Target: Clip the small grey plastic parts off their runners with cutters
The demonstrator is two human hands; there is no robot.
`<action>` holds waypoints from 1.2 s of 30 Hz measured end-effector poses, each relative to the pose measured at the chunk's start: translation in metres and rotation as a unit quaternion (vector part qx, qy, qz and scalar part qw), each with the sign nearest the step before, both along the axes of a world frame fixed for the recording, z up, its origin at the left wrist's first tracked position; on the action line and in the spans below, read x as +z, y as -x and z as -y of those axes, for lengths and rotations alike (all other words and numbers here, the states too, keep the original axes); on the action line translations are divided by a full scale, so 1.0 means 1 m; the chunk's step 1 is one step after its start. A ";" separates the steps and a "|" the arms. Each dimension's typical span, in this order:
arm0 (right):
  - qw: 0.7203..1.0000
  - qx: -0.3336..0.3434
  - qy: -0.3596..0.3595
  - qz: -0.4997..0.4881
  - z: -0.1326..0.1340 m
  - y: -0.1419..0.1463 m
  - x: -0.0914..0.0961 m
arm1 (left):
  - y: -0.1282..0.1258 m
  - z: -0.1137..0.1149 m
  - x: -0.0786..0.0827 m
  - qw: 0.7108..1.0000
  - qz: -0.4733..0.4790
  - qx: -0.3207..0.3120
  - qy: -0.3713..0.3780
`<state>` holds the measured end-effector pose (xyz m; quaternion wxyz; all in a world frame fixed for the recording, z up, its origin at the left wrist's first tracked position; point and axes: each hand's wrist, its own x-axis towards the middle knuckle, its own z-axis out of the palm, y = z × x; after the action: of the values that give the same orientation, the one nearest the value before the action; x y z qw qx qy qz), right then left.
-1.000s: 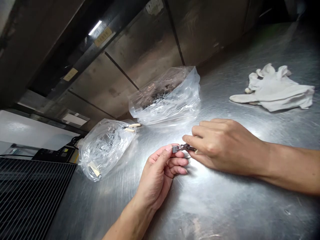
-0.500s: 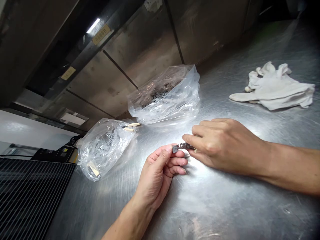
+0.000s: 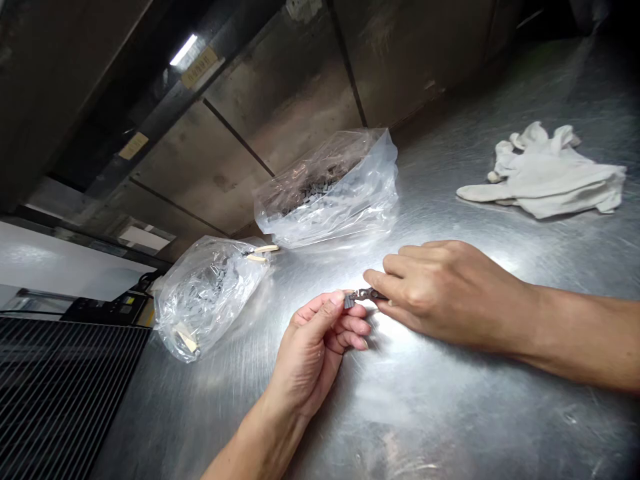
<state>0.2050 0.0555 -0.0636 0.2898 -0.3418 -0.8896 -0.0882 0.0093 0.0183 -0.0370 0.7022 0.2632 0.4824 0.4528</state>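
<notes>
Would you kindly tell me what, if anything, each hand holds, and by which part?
The left hand pinches a grey piece by one end; the right hand grips pliers by the handles, mostly hidden.

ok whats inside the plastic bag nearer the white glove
Many small grey pieces show through the clear plastic bag. Pieces beneath the top layer are covered by the others, and creased, shiny plastic obscures the lower part.
</notes>
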 end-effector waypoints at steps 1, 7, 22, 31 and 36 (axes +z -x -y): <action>1.000 0.002 -0.001 0.002 0.000 0.000 0.000 | 0.000 0.000 0.000 1.000 0.000 -0.001 -0.001; 1.000 0.002 -0.011 0.006 0.001 -0.001 -0.001 | 0.000 0.001 0.000 1.000 -0.001 0.006 0.001; 1.000 0.009 -0.002 0.011 0.002 -0.001 -0.002 | 0.001 0.000 -0.002 1.000 0.002 0.009 -0.001; 1.000 0.024 0.019 0.006 0.000 -0.001 -0.005 | -0.002 0.001 0.001 1.000 -0.008 0.013 -0.003; 0.999 0.040 0.011 0.011 -0.002 -0.002 -0.005 | -0.002 0.002 0.003 1.000 -0.009 0.012 -0.005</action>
<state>0.2065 0.0572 -0.0683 0.2798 -0.3085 -0.9064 -0.0705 0.0118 0.0165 -0.0345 0.6910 0.2649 0.4896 0.4611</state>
